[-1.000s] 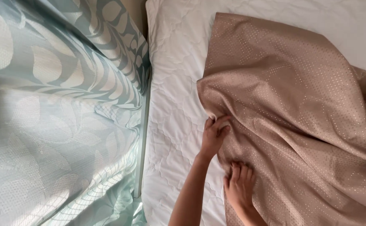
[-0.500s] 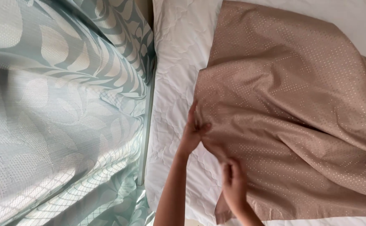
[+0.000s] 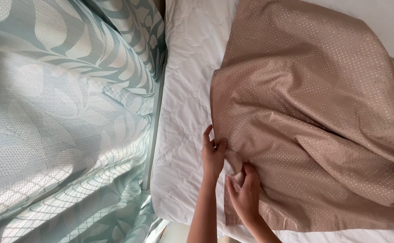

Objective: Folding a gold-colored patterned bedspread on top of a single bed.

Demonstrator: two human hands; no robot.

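Brown dotted sheet (image 3: 314, 117) lies rumpled toward three o'clock, its edge pinched by left hand (image 3: 212, 155) and right hand (image 3: 245, 194), smoothing barely begun

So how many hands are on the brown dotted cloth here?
2. The left hand pinches the brown dotted cloth at its near left edge; the right hand gathers a fold just below and beside it. No other hands show.

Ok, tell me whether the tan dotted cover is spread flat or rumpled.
Rumpled: the tan cover lies in loose folds, bunched where both hands pinch its edge.
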